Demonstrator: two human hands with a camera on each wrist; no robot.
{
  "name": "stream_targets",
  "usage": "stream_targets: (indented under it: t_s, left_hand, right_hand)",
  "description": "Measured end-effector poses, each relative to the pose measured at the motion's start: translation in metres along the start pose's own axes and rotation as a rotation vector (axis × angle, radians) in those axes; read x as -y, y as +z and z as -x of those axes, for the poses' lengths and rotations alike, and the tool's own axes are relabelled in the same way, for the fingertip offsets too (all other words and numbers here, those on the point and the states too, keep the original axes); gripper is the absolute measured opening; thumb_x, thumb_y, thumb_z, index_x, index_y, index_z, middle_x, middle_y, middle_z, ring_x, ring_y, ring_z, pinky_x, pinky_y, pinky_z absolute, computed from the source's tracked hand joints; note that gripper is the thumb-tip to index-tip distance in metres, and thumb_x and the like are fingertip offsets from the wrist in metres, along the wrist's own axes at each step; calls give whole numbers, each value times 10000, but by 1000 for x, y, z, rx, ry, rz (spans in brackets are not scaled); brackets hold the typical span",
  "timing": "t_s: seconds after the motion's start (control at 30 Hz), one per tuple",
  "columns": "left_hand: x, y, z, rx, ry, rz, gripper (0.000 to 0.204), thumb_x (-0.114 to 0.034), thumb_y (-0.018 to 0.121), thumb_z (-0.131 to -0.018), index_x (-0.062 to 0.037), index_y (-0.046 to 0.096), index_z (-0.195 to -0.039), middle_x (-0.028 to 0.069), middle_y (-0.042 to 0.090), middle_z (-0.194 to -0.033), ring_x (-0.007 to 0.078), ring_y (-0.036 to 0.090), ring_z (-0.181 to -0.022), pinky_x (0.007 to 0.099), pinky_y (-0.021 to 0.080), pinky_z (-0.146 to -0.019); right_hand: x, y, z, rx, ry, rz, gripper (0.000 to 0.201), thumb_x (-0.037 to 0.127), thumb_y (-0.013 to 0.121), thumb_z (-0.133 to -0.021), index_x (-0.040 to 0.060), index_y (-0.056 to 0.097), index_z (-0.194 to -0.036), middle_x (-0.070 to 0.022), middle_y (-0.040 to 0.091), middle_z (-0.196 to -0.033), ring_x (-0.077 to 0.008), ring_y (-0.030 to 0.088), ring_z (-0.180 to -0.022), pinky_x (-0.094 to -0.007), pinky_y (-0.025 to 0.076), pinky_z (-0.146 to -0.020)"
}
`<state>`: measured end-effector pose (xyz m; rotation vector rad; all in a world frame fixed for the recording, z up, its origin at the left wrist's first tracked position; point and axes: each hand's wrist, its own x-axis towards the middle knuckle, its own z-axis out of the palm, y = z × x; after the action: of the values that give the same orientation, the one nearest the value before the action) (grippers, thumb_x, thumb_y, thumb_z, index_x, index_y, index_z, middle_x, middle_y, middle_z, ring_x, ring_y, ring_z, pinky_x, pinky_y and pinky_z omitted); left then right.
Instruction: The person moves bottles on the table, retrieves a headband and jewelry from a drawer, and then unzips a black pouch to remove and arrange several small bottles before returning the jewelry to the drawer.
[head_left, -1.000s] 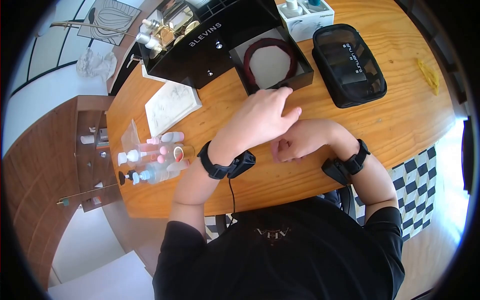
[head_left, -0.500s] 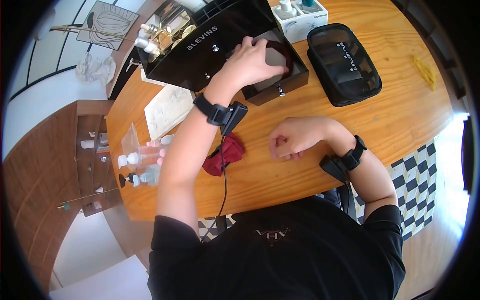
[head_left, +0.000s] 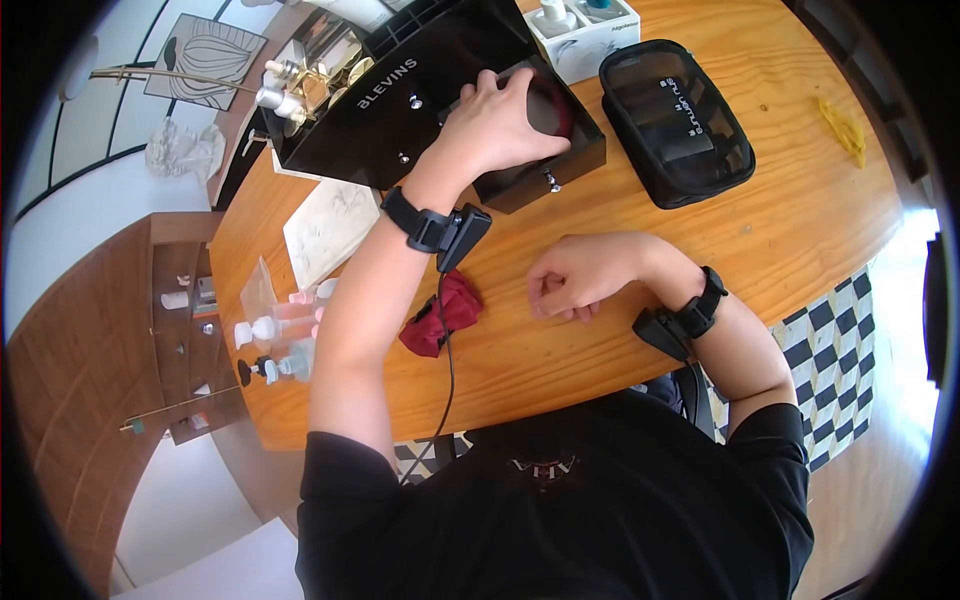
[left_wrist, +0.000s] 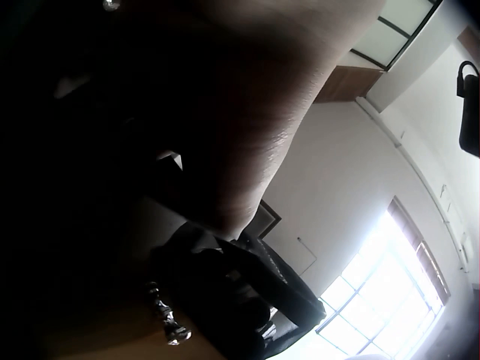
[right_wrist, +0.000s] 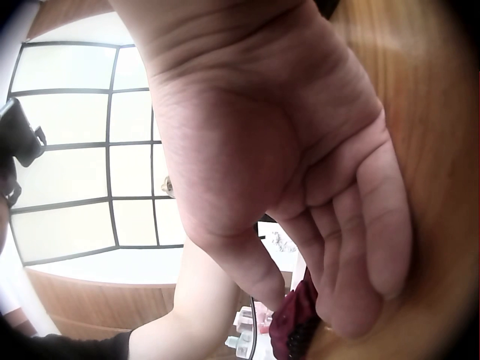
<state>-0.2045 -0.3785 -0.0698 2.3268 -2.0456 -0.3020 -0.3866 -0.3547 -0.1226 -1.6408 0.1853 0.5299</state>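
Inside the pulled-out black drawer [head_left: 535, 184], the left hand [head_left: 495, 130] spreads its bent fingers over a dark red ring-shaped band [head_left: 565, 112]. Its thumb stretches toward the drawer's front; the hidden fingertips do not show whether they hold the band. The left wrist view is mostly dark, with the hand [left_wrist: 240, 150] above a silver knob [left_wrist: 174, 330]. On the table [head_left: 520, 370], the right hand [head_left: 590, 275] rests on its side with loosely curled fingers and nothing in them. A crumpled dark red cloth piece [head_left: 447, 315] lies between the forearms, also beyond the right fingers in the right wrist view [right_wrist: 356, 247].
Right of the drawer lies a black zip case [head_left: 680, 125], with a white bottle holder [head_left: 590, 40] behind it. Pump bottles [head_left: 290, 345] and a marble-patterned slab [head_left: 325, 230] are at left. Yellow plastic [head_left: 842, 130] lies far right. A cable hangs from the left wrist.
The left hand has moved from beside the right hand, at the drawer's front, into the drawer. The red cloth piece now shows on the table at left. The right hand has barely moved.
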Motion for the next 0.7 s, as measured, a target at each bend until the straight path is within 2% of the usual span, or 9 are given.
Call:
stream_targets:
  t_s: [0.2,0.3,0.5,0.6,0.7]
  left_hand:
    - [5,-9,10,-109,40,152,990,-512,825,-675,-111,461,-1505,259,516,-1427,431,537,-1308,463,467,-1092]
    - [-1,-6,22,-225,115,110,973,-472,845,-685,-98,466,-1499,246,516,-1421,423,542,-1298,459,476,-1079]
    - [-8,-9,40,-555,327,153,937,-336,893,-686,-93,477,-1491,214,537,-1363,383,566,-1242,446,478,-1064]
    - [-16,-24,53,-731,370,159,957,-326,902,-638,-135,477,-1474,201,509,-1350,403,547,-1227,483,541,-966]
    - [-43,-67,90,-627,286,176,635,-248,759,-823,-26,533,-1373,241,543,-1289,408,531,-1263,501,471,-1040]
  right_hand:
    - [-1,0,-2,2,-2,-20,317,303,650,-940,8,694,-1048,-72,722,-801,-173,719,-670,-288,551,-609]
    - [-1,0,-1,-1,4,-23,318,297,645,-947,4,689,-1060,-76,723,-804,-174,721,-677,-289,552,-612]
    - [2,0,0,2,3,-11,318,288,638,-956,-3,680,-1074,-83,724,-808,-180,725,-684,-293,558,-617]
    - [0,0,-2,6,1,-17,325,290,639,-961,-9,675,-1082,-87,729,-819,-184,728,-690,-295,563,-621]
    - [1,0,-1,5,-4,-19,333,290,637,-968,-15,669,-1096,-92,735,-836,-188,731,-697,-296,569,-629]
